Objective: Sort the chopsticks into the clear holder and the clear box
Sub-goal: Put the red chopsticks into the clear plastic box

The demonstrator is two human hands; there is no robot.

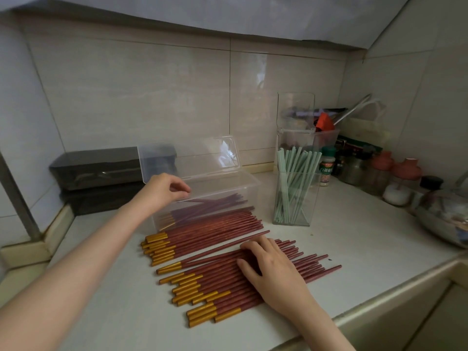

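Many red chopsticks with gold ends lie on the white counter in two loose groups, one (210, 231) just in front of the clear box and one (217, 292) nearer me. The clear box (253, 184) stands open with its lid (192, 158) tilted back, and several red chopsticks (215, 201) lie inside. My left hand (162, 188) hovers over the box's left end, fingers loosely curled, holding nothing that I can see. My right hand (273, 269) rests on the nearer group with fingers spread. The clear holder (296, 214) on the right holds pale green chopsticks (291, 171).
A black case (101, 168) sits at the back left against the tiled wall. Behind the holder stands a second clear container (296, 115) with utensils. Spice jars (379, 168) and a metal bowl (443, 216) crowd the right corner. The counter's front edge (379, 300) runs diagonally at lower right.
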